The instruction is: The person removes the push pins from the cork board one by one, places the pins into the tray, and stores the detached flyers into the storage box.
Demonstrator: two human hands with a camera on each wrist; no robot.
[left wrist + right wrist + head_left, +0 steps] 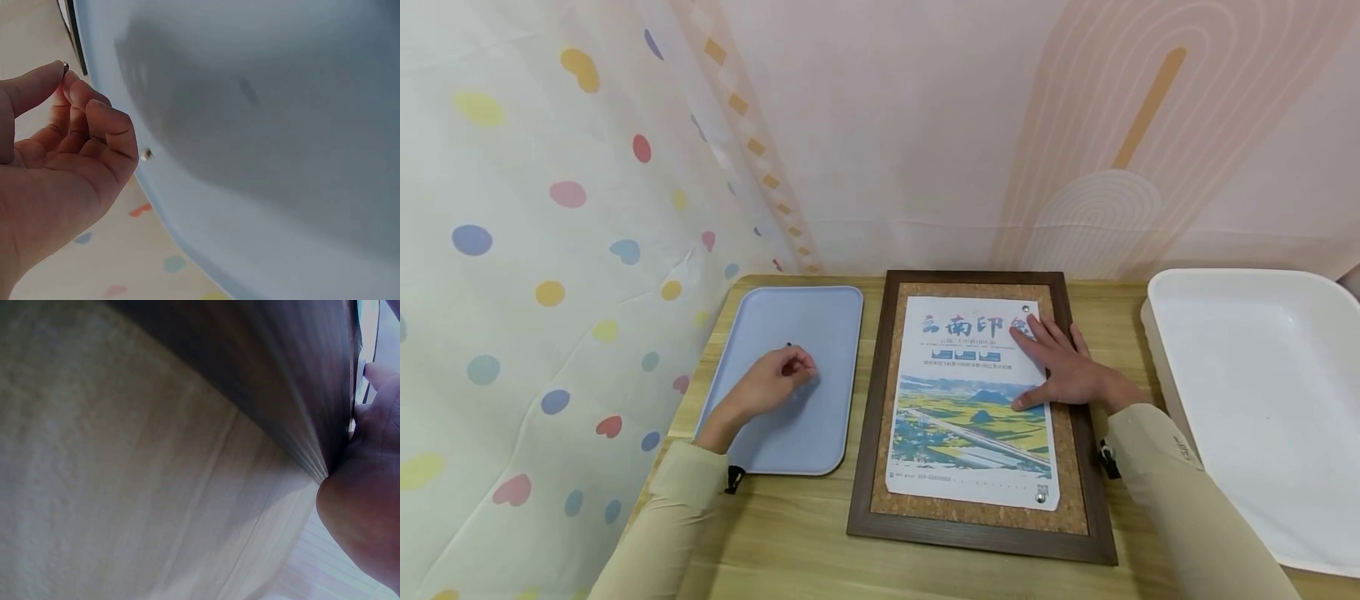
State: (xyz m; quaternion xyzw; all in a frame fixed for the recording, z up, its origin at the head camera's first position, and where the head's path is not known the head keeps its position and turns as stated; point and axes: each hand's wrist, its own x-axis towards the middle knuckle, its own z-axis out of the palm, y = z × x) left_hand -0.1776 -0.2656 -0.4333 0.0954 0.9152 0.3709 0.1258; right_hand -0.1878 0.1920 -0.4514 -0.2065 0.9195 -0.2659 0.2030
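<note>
Left hand (56, 169) fingers pinch tiny silver pin (65, 66); right hand (1063, 367) flat on poster (958, 417).

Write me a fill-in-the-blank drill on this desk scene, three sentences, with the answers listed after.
1. The right hand lies flat on the poster pinned to the ____ board with a dark wooden frame.
2. The left hand pinches a small pin over the ____ tray.
3. At the table's right edge stands a large ____ bin.

Answers: cork; blue; white
</note>
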